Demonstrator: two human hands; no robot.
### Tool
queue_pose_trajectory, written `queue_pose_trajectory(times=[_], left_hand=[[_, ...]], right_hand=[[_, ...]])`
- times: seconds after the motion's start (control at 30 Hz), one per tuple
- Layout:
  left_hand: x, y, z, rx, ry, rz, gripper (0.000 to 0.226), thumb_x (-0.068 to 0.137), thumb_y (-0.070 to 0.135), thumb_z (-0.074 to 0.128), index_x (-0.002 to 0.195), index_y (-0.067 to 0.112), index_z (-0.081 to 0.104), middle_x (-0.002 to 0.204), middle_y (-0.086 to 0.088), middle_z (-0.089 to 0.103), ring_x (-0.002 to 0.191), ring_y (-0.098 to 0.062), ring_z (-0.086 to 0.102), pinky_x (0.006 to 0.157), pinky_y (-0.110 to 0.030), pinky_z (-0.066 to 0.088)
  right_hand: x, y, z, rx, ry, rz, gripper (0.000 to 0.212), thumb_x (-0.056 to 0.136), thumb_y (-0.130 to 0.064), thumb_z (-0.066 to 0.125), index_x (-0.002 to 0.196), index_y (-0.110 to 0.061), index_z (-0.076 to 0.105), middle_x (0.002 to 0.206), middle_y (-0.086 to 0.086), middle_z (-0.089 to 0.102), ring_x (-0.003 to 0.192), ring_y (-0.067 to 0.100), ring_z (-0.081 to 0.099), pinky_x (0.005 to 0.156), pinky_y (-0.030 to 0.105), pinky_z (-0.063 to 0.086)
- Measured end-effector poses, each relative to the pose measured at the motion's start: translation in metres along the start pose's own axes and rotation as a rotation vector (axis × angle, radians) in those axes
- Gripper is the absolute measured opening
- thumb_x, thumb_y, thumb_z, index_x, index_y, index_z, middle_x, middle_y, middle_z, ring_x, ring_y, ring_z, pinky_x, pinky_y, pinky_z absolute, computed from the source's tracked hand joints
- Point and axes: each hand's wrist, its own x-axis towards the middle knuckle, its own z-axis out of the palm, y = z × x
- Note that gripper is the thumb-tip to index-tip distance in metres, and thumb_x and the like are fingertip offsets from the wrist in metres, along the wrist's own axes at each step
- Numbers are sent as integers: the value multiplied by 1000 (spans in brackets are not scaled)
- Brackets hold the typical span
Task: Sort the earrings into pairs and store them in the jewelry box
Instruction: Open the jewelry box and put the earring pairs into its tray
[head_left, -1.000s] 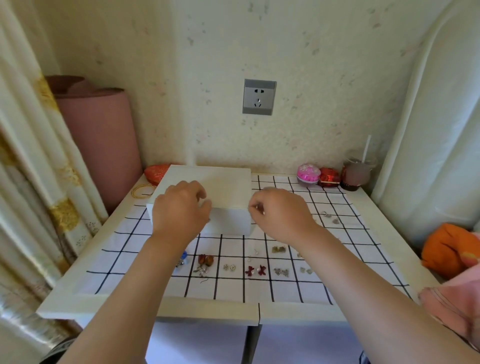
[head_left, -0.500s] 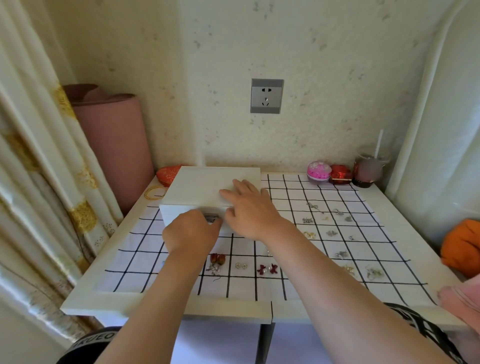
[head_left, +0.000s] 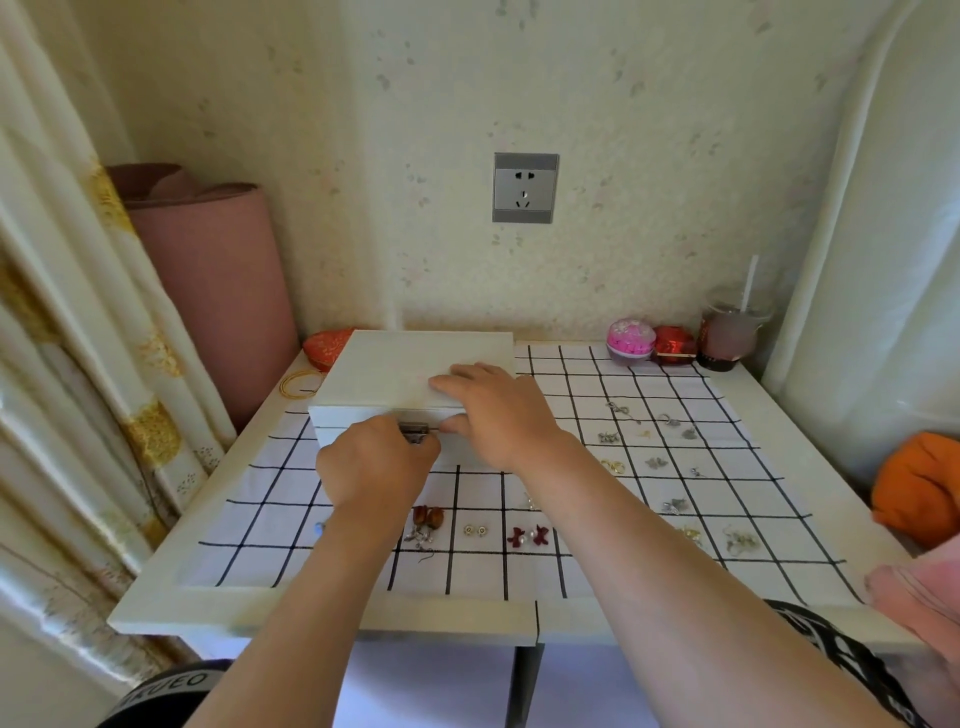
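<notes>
Left hand (head_left: 379, 467) pinches the metal clasp (head_left: 414, 431) of the closed jewelry box (head_left: 395, 369), centre-left of frame. Right hand (head_left: 498, 410) lies flat on its lid — press down there while flipping the clasp, so nothing slides. Earrings (head_left: 540, 534) lie loose at lower centre and right.

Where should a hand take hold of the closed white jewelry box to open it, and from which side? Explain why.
Pinch the metal clasp at the middle of the front wall of the jewelry box, coming from the near side: it is the only part that sticks out, at the lid seam. The left hand pinches it; the right hand lies flat on the lid.
</notes>
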Motion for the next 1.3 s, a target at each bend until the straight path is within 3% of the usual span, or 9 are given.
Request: queue_pose_trajectory(times=[0.2,0.33,0.47,0.53,0.67,0.83,1.0,1.1,1.3], left_hand=[[3,-6,-6,18,-81,23,47,85,65,50,75,21,65,63,5,58,60,-14,56,57,-24,41],[16,-9,-33,12,-100,36,64,83,78,42,77,19,66,66,3,58,59,-14,51,55,-24,40],[46,-10,-54,-327,268,202,30,92,50,55,98,23,67,87,1,67,87,-22,60,64,-34,50],[61,-5,-51,-406,468,313,27,90,32,61,114,21,63,106,-5,63,100,-27,53,67,-37,47],[94,8,-33,-343,529,424,47,84,28,65,130,22,58,130,-15,49,114,-36,43,82,-45,48],[125,19,-18,-413,418,496,69,86,31,65,149,22,37,150,-17,29,131,-36,34,101,-46,42],[148,22,-4,-414,235,527,82,92,39,59,157,26,11,164,-8,2,150,-27,11,114,-50,32],[155,20,7,-401,103,502,81,94,45,55,157,31,6,165,-2,3,151,-22,9,117,-49,28],[145,19,14,-355,-15,527,73,95,49,53,156,30,16,163,1,18,149,-21,16,118,-45,22]], right_hand=[[9,5,-21,-75,318,-65,44,96,-39,60,135,-20,53,125,5,66,106,32,62,81,43,45],[17,6,-27,-232,597,-80,32,85,-36,71,111,-19,65,109,6,62,95,28,56,77,39,41],[31,6,-37,-260,792,-50,11,83,-20,75,83,-15,66,90,8,56,78,27,51,61,36,38],[38,11,-35,-244,825,-13,6,85,-18,74,84,-17,67,92,8,57,79,27,52,60,35,38],[47,26,-28,-195,774,83,28,90,-28,65,118,-29,66,130,13,53,114,33,50,81,41,41],[69,48,-17,69,701,57,63,89,-17,67,147,-28,45,151,21,27,132,39,38,100,47,47],[93,56,-3,268,567,79,84,92,-15,65,159,-21,15,164,15,-12,153,32,4,116,31,23],[102,61,4,317,487,122,86,94,-19,63,160,-20,7,164,9,-24,154,27,-4,113,26,17],[98,65,8,258,366,172,77,96,-20,59,159,-22,16,166,7,-18,154,26,-1,114,37,30]])
